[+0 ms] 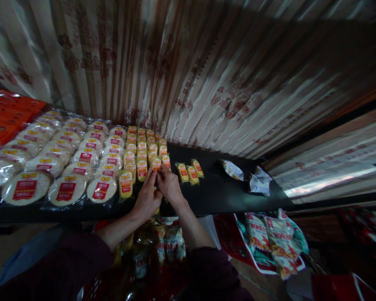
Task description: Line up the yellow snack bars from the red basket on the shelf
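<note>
Both my hands meet at the front of the rows of small yellow packets [141, 167] on the black table [213, 196]. My left hand [148, 196] and my right hand [169, 184] have their fingers closed on a yellow packet [156, 163] with a red and white label. Just left of my left hand, another yellow packet [125, 184] stands at the row front. To the right of my right hand, three loose yellow packets [192, 174] lie on the table.
Overlapping round white packs [102, 188] fill the table's left side, beside an orange tray [6, 115]. Silvery packets [233, 170] lie at the right. Below the front edge are a basket of bags [253, 259] and more bags [174, 244]. Printed sheeting [188, 75] hangs behind.
</note>
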Demonstrator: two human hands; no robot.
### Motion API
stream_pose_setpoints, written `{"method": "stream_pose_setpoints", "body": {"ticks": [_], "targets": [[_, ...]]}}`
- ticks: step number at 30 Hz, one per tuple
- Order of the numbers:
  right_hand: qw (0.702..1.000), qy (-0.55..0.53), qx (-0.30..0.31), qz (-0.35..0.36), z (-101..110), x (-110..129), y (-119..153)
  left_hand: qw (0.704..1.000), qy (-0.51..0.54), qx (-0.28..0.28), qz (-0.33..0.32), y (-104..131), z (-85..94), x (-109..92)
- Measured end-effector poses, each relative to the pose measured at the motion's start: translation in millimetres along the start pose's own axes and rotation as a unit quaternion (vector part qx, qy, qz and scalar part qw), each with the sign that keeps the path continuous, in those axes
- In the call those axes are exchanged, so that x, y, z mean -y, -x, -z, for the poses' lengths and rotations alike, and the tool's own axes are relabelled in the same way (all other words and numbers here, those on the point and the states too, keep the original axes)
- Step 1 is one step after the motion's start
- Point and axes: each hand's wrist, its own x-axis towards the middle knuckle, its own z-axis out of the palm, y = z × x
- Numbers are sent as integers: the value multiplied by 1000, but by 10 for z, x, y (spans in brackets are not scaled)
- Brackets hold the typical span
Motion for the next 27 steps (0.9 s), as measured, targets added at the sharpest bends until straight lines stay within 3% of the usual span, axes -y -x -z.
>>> {"method": "stream_pose_setpoints", "body": {"ticks": [7,14,22,27], "targets": [[999,-42,15,12,1,-7,15,1000,-7,-1,-1,40,31,-50],[995,-74,-42,43,16,-49,109,1000,-22,-2,-13,69,62,-77],[983,-23,-182,26,30,-248,599,999,-25,-21,-38,190,45,-70],[981,-20,-193,6,-70,-419,862,996,-66,-18,-49,243,36,-47]]}}
